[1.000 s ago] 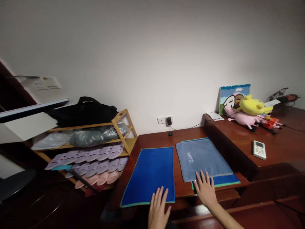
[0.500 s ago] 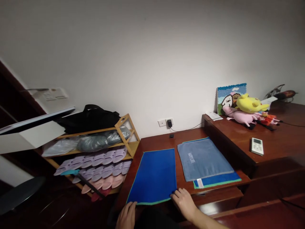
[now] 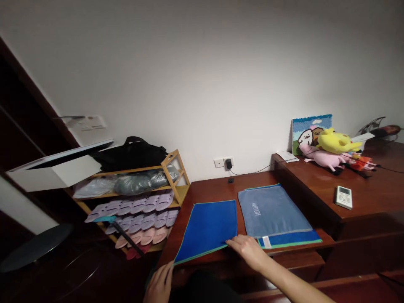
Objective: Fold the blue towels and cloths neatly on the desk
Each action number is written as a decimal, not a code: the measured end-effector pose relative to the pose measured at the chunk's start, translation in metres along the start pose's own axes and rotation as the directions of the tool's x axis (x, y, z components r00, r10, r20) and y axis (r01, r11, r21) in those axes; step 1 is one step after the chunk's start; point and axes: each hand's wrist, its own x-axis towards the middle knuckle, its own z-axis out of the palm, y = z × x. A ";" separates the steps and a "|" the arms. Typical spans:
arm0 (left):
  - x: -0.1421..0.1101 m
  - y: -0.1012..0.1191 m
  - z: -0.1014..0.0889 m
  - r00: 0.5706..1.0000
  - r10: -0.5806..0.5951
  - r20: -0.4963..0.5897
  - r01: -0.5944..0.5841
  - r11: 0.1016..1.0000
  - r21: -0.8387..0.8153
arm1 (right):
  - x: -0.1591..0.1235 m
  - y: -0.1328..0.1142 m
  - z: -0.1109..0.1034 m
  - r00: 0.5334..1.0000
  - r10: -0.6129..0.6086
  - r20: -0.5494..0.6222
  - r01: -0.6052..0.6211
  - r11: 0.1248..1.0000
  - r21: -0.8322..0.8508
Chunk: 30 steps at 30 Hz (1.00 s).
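Observation:
A blue towel (image 3: pixel 210 227) with a green edge lies on the dark red-brown desk, its near edge slanting up toward the right. My right hand (image 3: pixel 248 249) pinches that near edge at the right corner, thumb and fingers together. At the near left corner, my left hand (image 3: pixel 159 283) has its fingers closed together against the towel; its thumb is hidden. To the right lies a grey towel (image 3: pixel 274 212) marked "HAPPY LIFE", on top of another blue towel (image 3: pixel 292 240) with a green edge and a white tag.
On the left, a wooden rack (image 3: pixel 179 198) holds several slippers (image 3: pixel 139 206) and a black bag (image 3: pixel 135 155). The raised desk section (image 3: pixel 318 176) at right bears plush toys (image 3: pixel 337 141) and a white remote-like device (image 3: pixel 344 197). A plugged-in adapter (image 3: pixel 229 164) trails a cable.
My right hand has moved away from me, carrying the blue towel's near right corner with it. My left hand has shifted slightly left. The view has turned a little left.

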 end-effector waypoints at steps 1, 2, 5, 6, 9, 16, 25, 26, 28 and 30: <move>0.008 0.004 -0.011 0.998 0.035 -0.052 -0.033 0.999 0.042 | 0.002 0.000 -0.012 1.000 -0.015 -0.023 0.015 0.999 0.032; 0.018 0.010 -0.024 0.993 0.066 -0.102 -0.057 0.995 0.083 | 0.004 0.000 -0.026 0.998 -0.027 -0.056 0.031 0.997 0.071; 0.058 0.037 -0.066 0.964 0.088 -0.251 -0.051 0.987 0.150 | 0.011 0.000 -0.074 0.980 -0.065 -0.186 0.099 0.979 0.179; 0.074 0.049 -0.081 0.947 0.065 -0.315 -0.020 0.989 0.145 | 0.013 0.000 -0.093 0.968 -0.081 -0.239 0.129 0.973 0.193; 0.124 0.090 -0.123 0.856 -0.020 -0.517 0.053 0.997 0.048 | 0.014 0.000 -0.152 0.915 -0.125 -0.383 0.200 0.966 0.164; 0.217 0.174 -0.185 0.831 -0.239 -0.503 0.048 0.931 -0.361 | -0.025 -0.005 -0.285 0.863 -0.026 -0.505 0.055 0.998 0.042; 0.266 0.237 -0.140 0.969 -0.244 -0.031 0.119 0.578 -0.807 | -0.075 0.053 -0.330 0.799 0.404 -0.446 -0.308 0.911 0.274; 0.272 0.241 -0.128 0.973 -0.228 0.020 0.142 0.533 -0.834 | -0.074 0.066 -0.328 0.793 0.426 -0.436 -0.326 0.901 0.287; 0.290 0.249 -0.102 0.975 -0.202 0.096 0.181 0.459 -0.870 | -0.066 0.095 -0.327 0.789 0.450 -0.418 -0.358 0.890 0.283; 0.319 0.256 -0.077 0.973 -0.192 0.129 0.198 0.403 -0.894 | -0.052 0.127 -0.332 0.791 0.453 -0.412 -0.381 0.891 0.248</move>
